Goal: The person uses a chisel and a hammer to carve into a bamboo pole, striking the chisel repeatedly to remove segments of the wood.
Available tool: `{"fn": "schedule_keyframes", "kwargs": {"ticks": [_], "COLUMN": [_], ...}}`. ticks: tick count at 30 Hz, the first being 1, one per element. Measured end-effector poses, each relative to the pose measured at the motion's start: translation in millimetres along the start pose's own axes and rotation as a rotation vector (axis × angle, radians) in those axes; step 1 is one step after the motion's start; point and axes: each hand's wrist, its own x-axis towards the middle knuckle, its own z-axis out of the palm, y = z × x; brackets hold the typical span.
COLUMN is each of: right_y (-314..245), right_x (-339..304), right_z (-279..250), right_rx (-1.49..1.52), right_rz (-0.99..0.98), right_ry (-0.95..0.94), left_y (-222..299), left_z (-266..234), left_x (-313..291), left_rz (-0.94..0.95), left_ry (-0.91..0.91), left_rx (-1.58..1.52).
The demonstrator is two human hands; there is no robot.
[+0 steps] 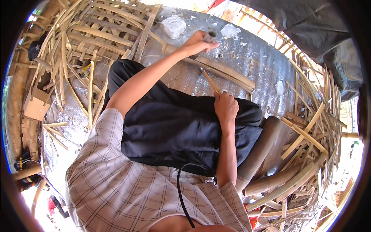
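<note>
In the head view I see one container, a small cardboard box (36,105) at the left of the frame among loose bamboo strips (83,36); I cannot tell what is inside it. My left hand (199,41) reaches to the upper centre, fingers curled around a short grey cylinder (209,36), over a silvery sheet (251,62). My right hand (226,107) sits mid-frame on the dark trousers (177,123), closed in a fist round the wooden handle of a hammer (208,79). The hammer's head points up toward a bamboo slat (228,71) lying between both hands, just below the left one. Thick bamboo poles (262,147) lie at lower right.
</note>
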Motion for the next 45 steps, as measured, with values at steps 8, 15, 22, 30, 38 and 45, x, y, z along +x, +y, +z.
{"fn": "schedule_keyframes", "kwargs": {"ticks": [8,15,22,30,38,45], "right_y": [-4,-4,-5,14,-46,-73], "right_x": [-3,-3,-1,4,-6,7], "right_z": [2,1,2,-1,-102,-121], "right_rx": [-0.039,-0.093,-0.11,0.095,1.068,1.04], "right_rz": [0.018,-0.024,-0.02,-0.04,0.212,0.077], "right_ry": [0.019,0.032,0.022,-0.02,-0.206,-0.077], "left_y": [-33,-37,-45,-50,-53,-45], "left_z": [-1,-23,-43,-39,-17,9], "left_x": [31,14,-2,-7,-4,-17], "left_rz": [-0.013,0.098,0.086,0.076,0.114,0.09], "left_ry": [0.182,0.308,0.449,0.477,0.467,0.579], "left_rx": [-0.327,-0.562,-0.699,-0.795,-0.481,-0.299]}}
